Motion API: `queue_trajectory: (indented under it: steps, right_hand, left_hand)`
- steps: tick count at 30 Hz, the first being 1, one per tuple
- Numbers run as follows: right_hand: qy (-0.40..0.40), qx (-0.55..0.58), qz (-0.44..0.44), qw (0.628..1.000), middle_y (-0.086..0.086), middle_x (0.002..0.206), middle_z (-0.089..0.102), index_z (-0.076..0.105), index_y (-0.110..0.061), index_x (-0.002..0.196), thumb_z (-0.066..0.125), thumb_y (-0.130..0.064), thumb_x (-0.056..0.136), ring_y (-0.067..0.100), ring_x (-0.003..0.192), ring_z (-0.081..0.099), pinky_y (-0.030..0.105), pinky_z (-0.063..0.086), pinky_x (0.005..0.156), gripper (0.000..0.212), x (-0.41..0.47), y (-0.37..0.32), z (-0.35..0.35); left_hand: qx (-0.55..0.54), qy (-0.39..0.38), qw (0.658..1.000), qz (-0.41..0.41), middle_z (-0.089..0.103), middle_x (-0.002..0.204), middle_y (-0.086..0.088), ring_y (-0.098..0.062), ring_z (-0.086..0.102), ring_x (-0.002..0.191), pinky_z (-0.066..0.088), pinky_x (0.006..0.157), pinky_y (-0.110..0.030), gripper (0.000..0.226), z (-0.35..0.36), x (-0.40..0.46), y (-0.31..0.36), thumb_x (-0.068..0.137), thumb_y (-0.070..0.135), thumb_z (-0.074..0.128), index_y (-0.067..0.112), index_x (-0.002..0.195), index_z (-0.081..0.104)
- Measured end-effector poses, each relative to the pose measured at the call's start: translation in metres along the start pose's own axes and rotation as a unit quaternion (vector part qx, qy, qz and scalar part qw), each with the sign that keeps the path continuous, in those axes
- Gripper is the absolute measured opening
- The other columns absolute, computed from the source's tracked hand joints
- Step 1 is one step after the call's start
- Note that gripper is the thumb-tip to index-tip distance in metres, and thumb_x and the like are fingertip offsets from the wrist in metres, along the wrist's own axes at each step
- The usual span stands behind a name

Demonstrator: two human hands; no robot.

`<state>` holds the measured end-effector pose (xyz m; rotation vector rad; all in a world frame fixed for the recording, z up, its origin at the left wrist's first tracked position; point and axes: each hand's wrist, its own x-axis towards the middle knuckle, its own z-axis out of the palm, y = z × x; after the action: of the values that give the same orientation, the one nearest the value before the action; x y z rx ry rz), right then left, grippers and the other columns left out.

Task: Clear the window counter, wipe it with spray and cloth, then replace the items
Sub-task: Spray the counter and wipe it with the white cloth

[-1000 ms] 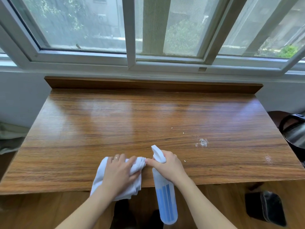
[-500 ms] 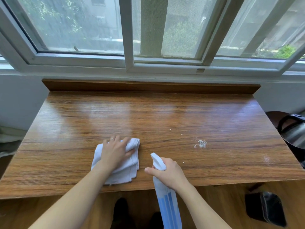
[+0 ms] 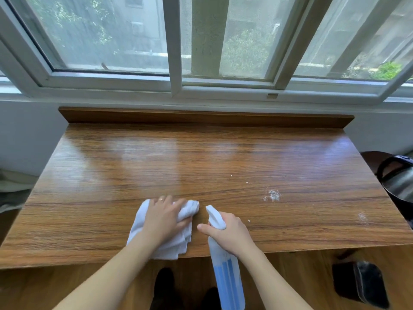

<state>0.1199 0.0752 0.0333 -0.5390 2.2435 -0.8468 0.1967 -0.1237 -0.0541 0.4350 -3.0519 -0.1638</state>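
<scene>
**Wiping under way, residue not yet reached**

While the left hand [image 3: 166, 220] presses the white cloth [image 3: 178, 240] onto the table [image 3: 201, 166], its fingers curl over the bunched far end, so it grips the fabric rather than lying flat on it. In the head view, the only one, the right hand [image 3: 230, 233] sits just beside it, wrapped round the neck of the spray bottle [image 3: 225, 271], whose body hangs down past the table's near edge.

The risks, as I judge them: the white smear [image 3: 272, 195] lies beyond and to the right of the right hand, with a fainter patch [image 3: 362, 217] further right, and a stroke confined near the left hand would miss both. The cloth's trailing corner overhangs the near edge and could drag crumbs onto the floor. The bottle's nozzle points towards the cloth hand, so a stray squeeze would wet the fingers. The dark kettle-like object [image 3: 397, 182] stands right of the table; a wide sweep might knock it.
</scene>
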Motion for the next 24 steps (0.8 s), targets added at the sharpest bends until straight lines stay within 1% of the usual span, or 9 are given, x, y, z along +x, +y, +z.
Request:
queue_trajectory:
  steps: [3,6,9,13,15,19,22,24]
  right_hand:
    - [0.003,0.005,0.003,1.000,-0.008,0.067,0.051,0.049,-0.023,0.069,0.071,-0.053,0.083,0.007,0.061,0.045,0.025,0.034,0.059,0.039,0.002,-0.003,-0.001]
    - [0.000,-0.008,-0.004,1.000,-0.008,0.066,0.049,0.047,-0.023,0.069,0.070,-0.054,0.083,0.007,0.061,0.043,0.025,0.033,0.058,0.041,0.005,-0.005,-0.003]
    - [0.000,-0.012,-0.007,1.000,-0.008,0.067,0.048,0.048,-0.022,0.070,0.070,-0.055,0.083,0.007,0.061,0.043,0.024,0.032,0.057,0.042,0.007,-0.006,-0.004]
    - [0.001,-0.005,-0.004,1.000,-0.008,0.068,0.051,0.051,-0.022,0.071,0.070,-0.056,0.083,0.007,0.062,0.045,0.025,0.035,0.059,0.040,0.009,-0.006,-0.006]
    - [0.000,0.003,-0.003,1.000,-0.008,0.068,0.052,0.052,-0.023,0.071,0.070,-0.055,0.083,0.007,0.062,0.046,0.025,0.035,0.059,0.038,0.010,-0.006,-0.007]
    - [0.004,-0.003,-0.003,1.000,-0.009,0.067,0.052,0.052,-0.022,0.073,0.070,-0.054,0.083,0.006,0.062,0.046,0.026,0.035,0.060,0.038,0.010,-0.006,-0.004]
    - [0.009,-0.006,-0.001,1.000,-0.008,0.068,0.050,0.050,-0.021,0.073,0.070,-0.055,0.082,0.007,0.062,0.044,0.026,0.034,0.060,0.040,0.009,-0.005,-0.003]
    - [0.012,-0.005,0.001,1.000,-0.008,0.068,0.051,0.051,-0.020,0.074,0.070,-0.055,0.082,0.008,0.062,0.045,0.026,0.035,0.060,0.040,0.007,-0.004,-0.002]
  left_hand:
    - [0.002,0.008,1.000,0.021,0.058,0.076,0.000,-0.028,0.059,0.071,0.042,0.064,-0.038,0.045,0.004,-0.042,0.016,0.071,0.066,0.054,0.031,0.098,0.065]
    - [0.010,0.023,0.999,0.025,0.056,0.075,0.000,-0.027,0.057,0.069,0.042,0.062,-0.038,0.047,0.009,-0.066,0.024,0.068,0.066,0.057,0.031,0.098,0.065]
    - [0.021,0.041,0.999,0.018,0.054,0.075,0.000,-0.027,0.056,0.068,0.040,0.062,-0.038,0.047,0.009,-0.062,0.021,0.068,0.067,0.060,0.030,0.096,0.065]
    - [0.035,0.045,0.998,0.036,0.053,0.076,0.000,-0.026,0.056,0.069,0.038,0.063,-0.037,0.049,0.010,-0.042,0.014,0.070,0.072,0.059,0.030,0.094,0.063]
    - [0.036,0.050,0.997,0.038,0.053,0.075,0.000,-0.026,0.056,0.069,0.037,0.063,-0.037,0.049,0.009,-0.032,0.010,0.072,0.073,0.057,0.029,0.093,0.063]
    - [0.047,0.054,0.997,0.029,0.058,0.077,-0.003,-0.028,0.060,0.072,0.040,0.063,-0.037,0.054,0.006,-0.003,-0.002,0.075,0.074,0.045,0.027,0.093,0.065]
    - [0.058,0.040,0.998,0.003,0.062,0.081,-0.003,-0.028,0.062,0.075,0.041,0.065,-0.038,0.057,0.004,0.025,-0.010,0.076,0.076,0.040,0.028,0.094,0.064]
    - [0.057,0.036,0.998,-0.016,0.063,0.081,-0.004,-0.028,0.062,0.074,0.041,0.066,-0.038,0.060,0.004,0.040,-0.012,0.076,0.077,0.036,0.027,0.091,0.064]
